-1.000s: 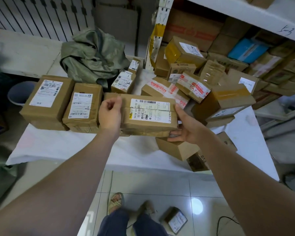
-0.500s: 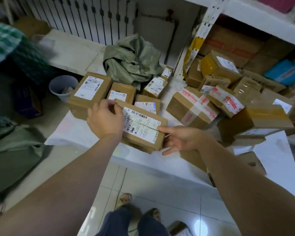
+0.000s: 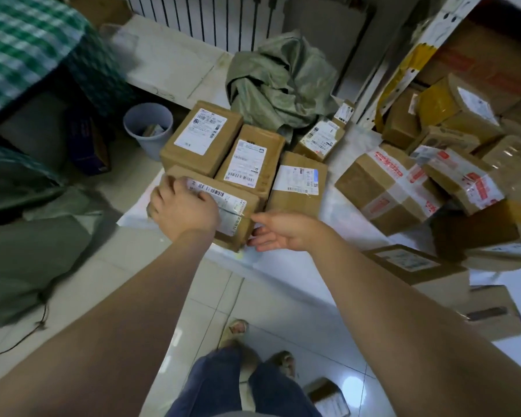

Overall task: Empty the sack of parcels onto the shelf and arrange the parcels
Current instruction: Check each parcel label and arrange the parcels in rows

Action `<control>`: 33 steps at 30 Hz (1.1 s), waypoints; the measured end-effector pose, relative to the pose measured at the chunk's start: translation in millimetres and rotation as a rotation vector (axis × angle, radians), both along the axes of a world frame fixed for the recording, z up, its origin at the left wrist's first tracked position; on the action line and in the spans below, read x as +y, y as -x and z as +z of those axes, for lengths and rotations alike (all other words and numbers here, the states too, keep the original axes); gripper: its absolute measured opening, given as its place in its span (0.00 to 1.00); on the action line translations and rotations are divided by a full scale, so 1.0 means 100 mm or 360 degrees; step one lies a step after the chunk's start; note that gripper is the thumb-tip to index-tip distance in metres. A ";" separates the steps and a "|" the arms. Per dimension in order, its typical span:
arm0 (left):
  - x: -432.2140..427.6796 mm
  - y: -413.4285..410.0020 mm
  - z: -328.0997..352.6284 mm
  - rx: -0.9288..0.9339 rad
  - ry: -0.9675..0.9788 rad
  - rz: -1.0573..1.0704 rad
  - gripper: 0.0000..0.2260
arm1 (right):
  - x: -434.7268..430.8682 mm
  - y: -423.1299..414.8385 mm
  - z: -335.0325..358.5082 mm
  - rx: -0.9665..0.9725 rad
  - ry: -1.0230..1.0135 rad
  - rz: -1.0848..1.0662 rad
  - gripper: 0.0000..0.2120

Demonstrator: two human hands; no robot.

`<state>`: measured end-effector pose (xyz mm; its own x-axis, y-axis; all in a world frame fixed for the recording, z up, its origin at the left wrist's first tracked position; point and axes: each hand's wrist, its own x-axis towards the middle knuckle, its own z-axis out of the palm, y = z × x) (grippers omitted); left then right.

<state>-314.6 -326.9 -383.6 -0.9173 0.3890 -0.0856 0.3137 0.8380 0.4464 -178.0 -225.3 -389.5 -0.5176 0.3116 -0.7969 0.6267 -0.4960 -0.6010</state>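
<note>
A brown parcel with a white barcode label (image 3: 235,212) lies on the front left corner of the white shelf (image 3: 337,212). My left hand (image 3: 184,210) lies on its left end with fingers curled over the far edge. My right hand (image 3: 283,233) is open, its straight fingertips touching the parcel's right end. Behind it three labelled parcels stand side by side (image 3: 202,136) (image 3: 250,161) (image 3: 298,188). The crumpled green sack (image 3: 280,82) lies at the back of the shelf.
Red-taped boxes (image 3: 385,185) and several more parcels pile up to the right, some hanging over the front edge (image 3: 415,266). A grey bin (image 3: 148,127) stands on the floor at left. Another parcel (image 3: 328,398) lies on the floor beside my feet.
Both hands carried the labelled parcel left and down onto the shelf's front left corner, in front of the row. My right hand has loosened to fingertips only.
</note>
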 end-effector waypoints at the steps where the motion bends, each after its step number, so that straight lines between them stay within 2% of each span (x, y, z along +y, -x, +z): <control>1: 0.01 -0.01 -0.06 -0.0097 0.0061 -0.0084 0.20 | -0.03 0.08 -0.01 -0.0024 -0.0029 -0.0004 0.14; 4: 0.07 -0.13 -0.17 -0.0221 0.0135 -0.0277 0.22 | -0.09 0.21 -0.03 -0.0089 -0.0116 0.0048 0.09; 7: 0.16 -0.26 -0.17 -0.0245 0.0153 -0.0305 0.28 | -0.06 0.11 -0.04 -0.0029 -0.0073 0.0063 0.05; 10: 0.25 -0.40 -0.16 -0.0208 0.0217 -0.0413 0.33 | 0.01 -0.10 0.00 0.0077 0.0003 -0.0094 0.19; 12: 0.32 -0.49 -0.15 -0.0183 0.0296 -0.0502 0.33 | 0.05 -0.27 0.08 0.0062 -0.0013 -0.0128 0.22; 16: 0.44 -0.67 -0.11 -0.0055 0.0373 -0.0589 0.33 | 0.14 -0.70 0.24 -0.0122 -0.0291 -0.0111 0.14; 17: 0.50 -0.76 -0.08 -0.0051 0.0363 -0.0651 0.35 | 0.17 -0.82 0.28 -0.0140 -0.0354 -0.0178 0.08; 19: 0.65 -1.01 -0.01 -0.0050 0.0294 -0.0830 0.40 | 0.21 -1.08 0.36 -0.0105 -0.0407 -0.0504 0.04; 20: 0.72 -1.16 0.04 -0.0058 0.0242 -0.0912 0.40 | 0.24 -1.20 0.37 -0.0155 -0.0548 -0.0644 0.05; 21: 0.79 -1.34 0.07 -0.0083 0.0188 -0.1002 0.38 | 0.28 -1.39 0.39 -0.0316 -0.0840 -0.0695 0.06; 23: 0.90 -1.72 0.10 -0.0190 0.0121 -0.1143 0.31 | 0.34 -1.78 0.44 -0.0853 -0.1627 -0.0619 0.06; 24: 0.92 -1.87 0.10 -0.0249 0.0108 -0.1191 0.29 | 0.34 -1.97 0.48 -0.1102 -0.1867 -0.0626 0.09; 25: 0.92 -1.99 0.09 -0.0310 0.0114 -0.1219 0.27 | 0.34 -2.14 0.51 -0.1341 -0.1910 -0.0685 0.13; 27: 0.90 -2.18 0.03 -0.0439 0.0156 -0.1253 0.25 | 0.33 -2.43 0.56 -0.1778 -0.1543 -0.0722 0.25; 28: 0.87 -2.25 -0.01 -0.0496 0.0186 -0.1254 0.24 | 0.33 -2.53 0.53 -0.1868 -0.1284 -0.0683 0.29; 30: 0.81 -2.32 -0.11 -0.0603 0.0247 -0.1242 0.24 | 0.30 -2.64 0.44 -0.1784 -0.0987 -0.0647 0.29; 33: 0.77 -2.32 -0.25 -0.0807 0.0295 -0.1212 0.24 | 0.26 -2.63 0.33 -0.1515 -0.1038 -0.0935 0.32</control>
